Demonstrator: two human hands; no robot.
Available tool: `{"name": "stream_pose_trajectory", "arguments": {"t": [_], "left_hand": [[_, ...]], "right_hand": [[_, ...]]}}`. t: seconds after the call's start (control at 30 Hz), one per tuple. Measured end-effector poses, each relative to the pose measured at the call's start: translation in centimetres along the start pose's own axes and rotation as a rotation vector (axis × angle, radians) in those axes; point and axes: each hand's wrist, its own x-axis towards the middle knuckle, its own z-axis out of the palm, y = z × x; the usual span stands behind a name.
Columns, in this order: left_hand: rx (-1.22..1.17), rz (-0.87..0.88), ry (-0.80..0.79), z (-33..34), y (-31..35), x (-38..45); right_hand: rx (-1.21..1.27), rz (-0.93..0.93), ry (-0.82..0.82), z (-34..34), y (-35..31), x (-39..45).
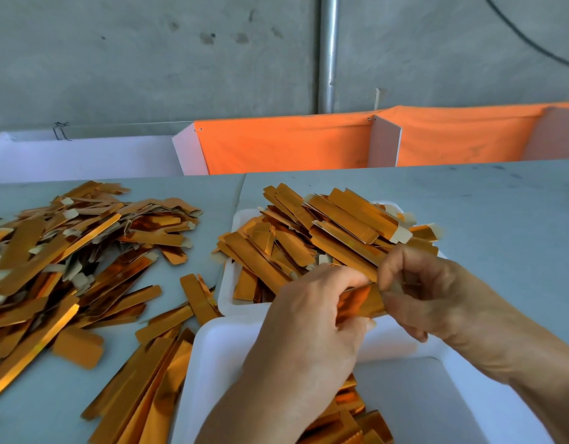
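Observation:
Both hands hold one shiny gold card strip (pixel 361 301) above the near white tray (pixel 219 357). My left hand (pixel 312 318) grips the strip's left part with curled fingers. My right hand (pixel 418 286) pinches its right end, where a pale tab shows. Most of the strip is hidden by the fingers. Behind the hands a second white tray (pixel 235 302) is heaped with folded gold strips (pixel 328 235).
A big loose pile of flat gold strips (pixel 68 251) covers the grey table on the left, with more strips (pixel 148 379) beside the near tray. Folded gold pieces (pixel 350 411) lie in the near tray. Orange cloth dividers (pixel 286 145) stand behind the table.

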Motion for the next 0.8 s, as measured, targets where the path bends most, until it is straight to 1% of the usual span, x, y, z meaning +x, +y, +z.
{"name": "stream_pose_trajectory", "arguments": {"t": [0.07,0.17,0.23,0.33,0.43,0.67,0.8], "left_hand": [[-0.022,-0.017,-0.008,-0.08,0.01,0.01],[-0.103,-0.089,-0.026,-0.39,-0.16,0.04],[-0.132,-0.112,-0.043,-0.54,-0.15,0.06],[-0.132,-0.114,-0.048,-0.58,-0.08,0.04],[-0.128,-0.104,-0.052,-0.53,0.01,0.07],[-0.030,-0.034,-0.032,-0.27,-0.08,-0.08],[-0.023,-0.038,-0.038,-0.27,-0.26,0.05]], "right_hand": [[0.111,0.028,-0.034,-0.10,0.00,-0.08],[0.365,0.073,-0.101,-0.44,0.22,0.00],[0.444,0.099,-0.134,-0.51,0.40,0.12],[0.472,0.123,-0.182,-0.58,0.73,0.30],[0.470,0.132,-0.190,-0.61,0.87,0.34],[0.342,0.162,-0.109,-0.06,0.32,0.38],[0.311,0.145,-0.090,0.16,0.19,0.37]]}}
